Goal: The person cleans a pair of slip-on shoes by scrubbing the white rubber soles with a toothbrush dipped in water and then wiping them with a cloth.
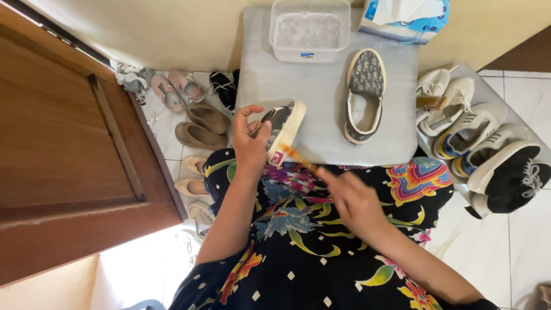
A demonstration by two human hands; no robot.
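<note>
Slip-on shoe (282, 131) is gripped on edge by the raised left hand (251, 142); a brush (298, 158) is pinched in the right hand (351, 198) fingers against its sole.

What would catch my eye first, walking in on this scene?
The left hand holding a slip-on shoe tilted at the grey cushioned bench's front edge, while the right hand puts a small brush to its sole rim. Its patterned mate lies on the bench.

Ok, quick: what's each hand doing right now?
Left hand: closed on the shoe.
Right hand: closed on a brush at the shoe's sole.
</note>
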